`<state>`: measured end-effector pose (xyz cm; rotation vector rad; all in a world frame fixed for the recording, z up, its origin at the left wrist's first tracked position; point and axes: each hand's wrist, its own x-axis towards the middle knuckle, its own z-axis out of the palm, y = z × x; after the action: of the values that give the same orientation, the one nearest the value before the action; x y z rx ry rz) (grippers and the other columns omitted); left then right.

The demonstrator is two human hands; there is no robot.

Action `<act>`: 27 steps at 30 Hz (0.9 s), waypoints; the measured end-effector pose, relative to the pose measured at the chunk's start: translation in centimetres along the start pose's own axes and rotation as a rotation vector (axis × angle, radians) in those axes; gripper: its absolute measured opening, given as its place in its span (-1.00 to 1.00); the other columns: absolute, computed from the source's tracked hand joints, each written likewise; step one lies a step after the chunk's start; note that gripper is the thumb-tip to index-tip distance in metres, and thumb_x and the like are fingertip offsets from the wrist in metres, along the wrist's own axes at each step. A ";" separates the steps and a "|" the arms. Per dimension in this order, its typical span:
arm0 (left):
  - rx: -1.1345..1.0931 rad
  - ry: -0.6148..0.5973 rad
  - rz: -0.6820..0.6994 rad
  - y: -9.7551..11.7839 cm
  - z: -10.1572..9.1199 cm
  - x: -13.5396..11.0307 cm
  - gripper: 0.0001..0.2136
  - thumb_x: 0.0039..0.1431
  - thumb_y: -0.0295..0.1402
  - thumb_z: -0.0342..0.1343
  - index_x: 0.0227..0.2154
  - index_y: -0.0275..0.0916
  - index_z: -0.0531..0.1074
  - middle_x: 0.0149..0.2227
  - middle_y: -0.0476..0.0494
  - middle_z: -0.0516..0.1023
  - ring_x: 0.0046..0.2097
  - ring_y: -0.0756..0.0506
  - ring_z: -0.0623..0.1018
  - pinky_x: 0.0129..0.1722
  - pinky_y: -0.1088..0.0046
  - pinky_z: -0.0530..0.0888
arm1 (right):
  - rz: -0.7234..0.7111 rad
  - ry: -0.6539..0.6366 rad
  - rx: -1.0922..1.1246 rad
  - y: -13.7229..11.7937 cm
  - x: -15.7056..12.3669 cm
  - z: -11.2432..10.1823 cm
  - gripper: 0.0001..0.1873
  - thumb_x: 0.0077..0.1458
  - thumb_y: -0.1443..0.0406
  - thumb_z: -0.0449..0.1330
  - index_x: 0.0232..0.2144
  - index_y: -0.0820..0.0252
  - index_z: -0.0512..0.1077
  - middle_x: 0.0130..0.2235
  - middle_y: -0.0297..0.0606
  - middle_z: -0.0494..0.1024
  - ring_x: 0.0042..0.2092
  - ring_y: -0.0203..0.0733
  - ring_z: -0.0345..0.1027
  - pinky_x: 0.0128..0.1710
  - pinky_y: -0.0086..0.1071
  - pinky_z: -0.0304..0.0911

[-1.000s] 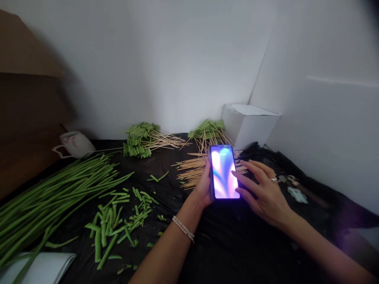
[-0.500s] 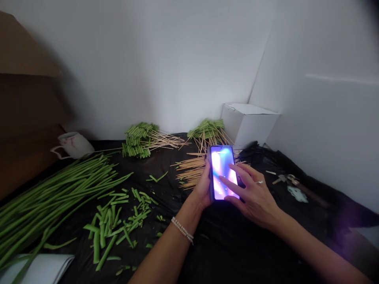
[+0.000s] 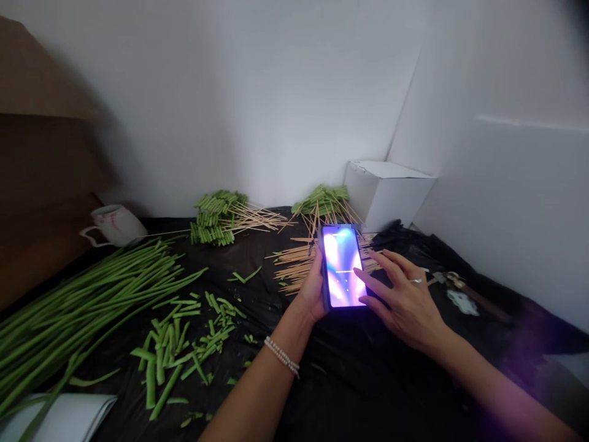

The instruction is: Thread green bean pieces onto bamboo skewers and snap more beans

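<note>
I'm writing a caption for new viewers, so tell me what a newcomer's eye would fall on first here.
The brightly lit, rectangular phone comes first, near the centre, held in the bare left hand, with the bare right hand at its screen's right side. Next is the fan of long, slender green stalks spread at the left on the wrinkled black sheet.

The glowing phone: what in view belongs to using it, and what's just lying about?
In use:
dark rectangular phone, lit
left hand, holding it
right hand, fingers over phone

Lying about:
long green stalks
short green cut pieces
thin tan sticks
white rectangular box
white handled mug
</note>
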<state>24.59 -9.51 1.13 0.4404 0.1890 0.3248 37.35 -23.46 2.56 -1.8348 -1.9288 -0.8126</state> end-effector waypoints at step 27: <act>-0.016 -0.042 0.097 -0.3 0.3 0.1 -0.31 0.23 0.11 -0.24 0.07 -0.42 0.39 -0.02 -0.42 0.53 0.01 -0.30 0.52 0.06 0.13 0.39 | 0.366 0.067 0.318 -3.7 0.2 1.9 0.07 -0.01 -0.06 0.22 0.34 0.25 -0.21 0.21 0.10 0.20 0.19 0.19 0.13 0.12 0.10 0.13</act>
<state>24.86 -9.88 1.25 0.4412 0.1239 0.4116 33.91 -22.10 0.63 -1.8535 -1.5114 -0.4162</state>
